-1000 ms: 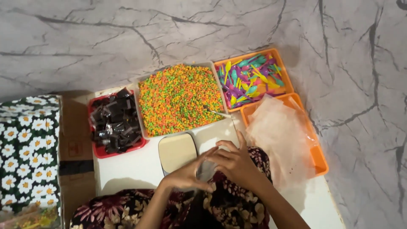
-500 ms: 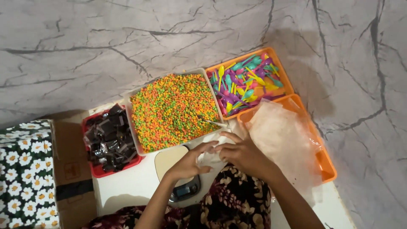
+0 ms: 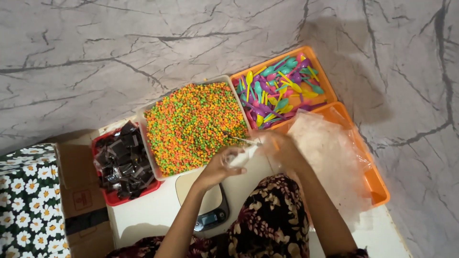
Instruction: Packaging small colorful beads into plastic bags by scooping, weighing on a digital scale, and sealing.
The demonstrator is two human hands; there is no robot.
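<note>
A small clear bag is held open at the near edge of the tray of orange and green pellets.

The tray of pellets [image 3: 193, 126] is seen full, and the clear bag [image 3: 241, 154] looks empty, so filling is judged barely begun. Right of that tray lies a heap of clear bags [image 3: 330, 157]; before it sits a small scale [image 3: 205, 210], bare. The bag is pinched by the left hand [image 3: 221, 165] and the right hand [image 3: 282, 148], both grips narrow and closed on its film.

Looks like a home packing corner on a grey-veined marble floor: low white table [image 3: 143, 220] with clear tray of orange-green pellets [image 3: 196, 125], orange tray of coloured plastic spoons [image 3: 279, 91], small digital scale [image 3: 208, 217].
</note>
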